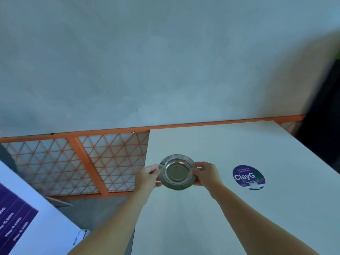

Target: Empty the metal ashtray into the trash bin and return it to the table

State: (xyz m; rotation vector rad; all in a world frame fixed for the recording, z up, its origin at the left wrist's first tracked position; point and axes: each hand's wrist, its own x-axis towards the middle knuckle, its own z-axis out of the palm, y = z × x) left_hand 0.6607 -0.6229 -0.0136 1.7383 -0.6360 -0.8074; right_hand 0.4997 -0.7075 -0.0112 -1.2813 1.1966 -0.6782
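Note:
A round metal ashtray (177,172) with a wide rim is held over the left part of the white table (239,208). Its bowl looks empty and shiny. My left hand (148,176) grips the rim on the left side, and my right hand (206,173) grips the rim on the right. Whether the ashtray touches the table top or hovers just above it I cannot tell. No trash bin is in view.
A round purple sticker (248,177) lies on the table right of the ashtray. An orange metal railing with lattice mesh (88,159) runs behind and left of the table. A white sign with a purple panel (22,218) stands at lower left. Something dark (323,116) sits at the right edge.

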